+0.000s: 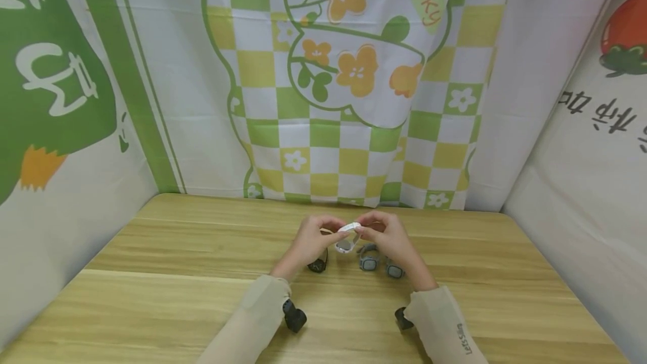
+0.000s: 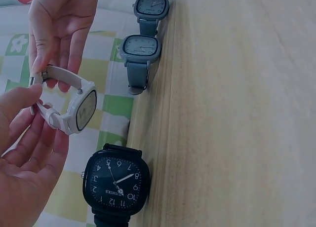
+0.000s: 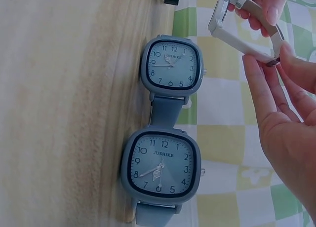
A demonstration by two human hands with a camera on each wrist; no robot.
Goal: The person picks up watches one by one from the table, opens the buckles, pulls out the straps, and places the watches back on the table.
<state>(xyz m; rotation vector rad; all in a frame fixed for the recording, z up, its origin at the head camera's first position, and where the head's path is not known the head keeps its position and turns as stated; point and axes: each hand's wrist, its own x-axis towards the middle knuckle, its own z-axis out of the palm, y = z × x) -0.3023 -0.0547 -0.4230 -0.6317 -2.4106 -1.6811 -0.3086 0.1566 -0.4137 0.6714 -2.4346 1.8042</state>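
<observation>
A white wristwatch (image 1: 345,246) is held up above the table by both hands, its strap closed into a loop with the dial hanging lowest. My left hand (image 1: 310,237) pinches the strap between thumb and fingers near the buckle. On the other side of the buckle, my right hand (image 1: 389,235) pinches the strap too. Below the left hand stands a black wristwatch (image 2: 117,182) with a square dial. Two blue-grey wristwatches, one nearer the middle (image 3: 172,64) and one further right (image 3: 162,165), stand beneath the right hand, dials facing the person.
The watches stand in a row on a wooden table (image 1: 177,296). Behind the table's back edge hangs a checked green, yellow and white curtain (image 1: 349,162), with printed cloth walls at the left (image 1: 60,229) and right (image 1: 571,195). Dark wrist cameras (image 1: 294,316) sit on both sleeves.
</observation>
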